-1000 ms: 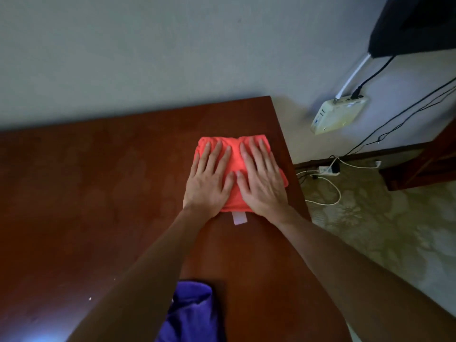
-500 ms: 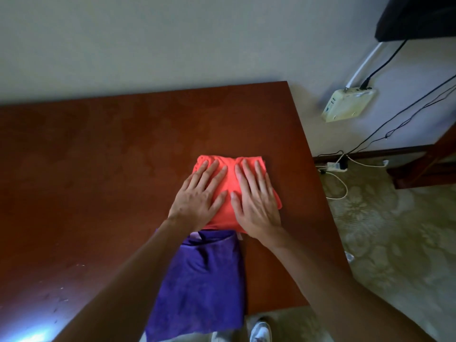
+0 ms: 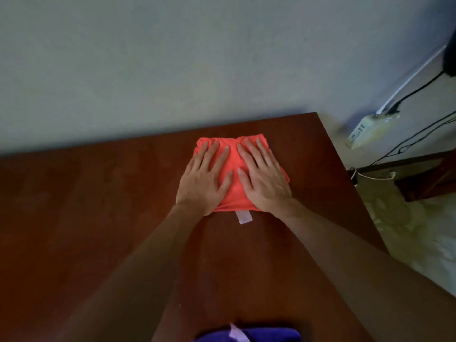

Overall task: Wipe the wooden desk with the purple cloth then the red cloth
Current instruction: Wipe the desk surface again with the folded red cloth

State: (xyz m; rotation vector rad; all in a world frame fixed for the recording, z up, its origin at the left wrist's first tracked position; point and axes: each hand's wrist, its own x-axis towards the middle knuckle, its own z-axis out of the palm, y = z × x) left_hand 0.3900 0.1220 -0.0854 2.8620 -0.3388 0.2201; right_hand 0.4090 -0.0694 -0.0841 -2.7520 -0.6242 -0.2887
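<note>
The red cloth (image 3: 234, 166) lies folded on the wooden desk (image 3: 98, 218), near its far right corner. My left hand (image 3: 204, 176) and my right hand (image 3: 261, 178) press flat on it side by side, fingers spread and pointing at the wall. A white label (image 3: 243, 216) sticks out from the cloth's near edge. The purple cloth (image 3: 259, 335) lies at the near edge of the desk, mostly cut off by the bottom of the frame.
A grey wall runs along the desk's far edge. To the right of the desk a white power strip (image 3: 367, 130) with cables (image 3: 419, 137) hangs on the wall, above patterned carpet (image 3: 407, 230) and dark wooden furniture (image 3: 429, 176).
Both hands have slid the red cloth away from me toward the wall, after pulling it close to the purple cloth half a second ago.
</note>
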